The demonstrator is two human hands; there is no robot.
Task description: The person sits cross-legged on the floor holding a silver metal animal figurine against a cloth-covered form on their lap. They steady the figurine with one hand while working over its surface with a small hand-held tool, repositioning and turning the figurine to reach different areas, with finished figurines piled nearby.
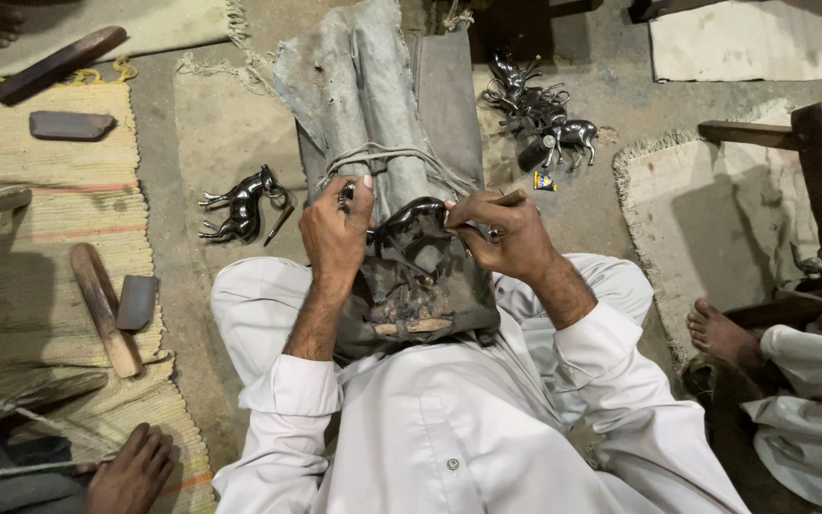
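Note:
A dark metal animal figurine [409,217] lies across a blackened, cloth-wrapped block [420,286] on my lap. My left hand [335,233] grips the figurine's left end, thumb up. My right hand [501,233] holds a thin wooden-handled tool [509,199] and presses on the figurine's right side. Both arms wear white sleeves. The part of the figurine under my fingers is hidden.
A finished dark figurine [240,205] lies on the floor at left. Several more [539,114] are piled beyond the grey cloth bundle [382,86]. A wooden-handled hammer [111,305] and stones rest on a woven mat [40,238]. Other people's feet [720,333] and a hand [130,471] are nearby.

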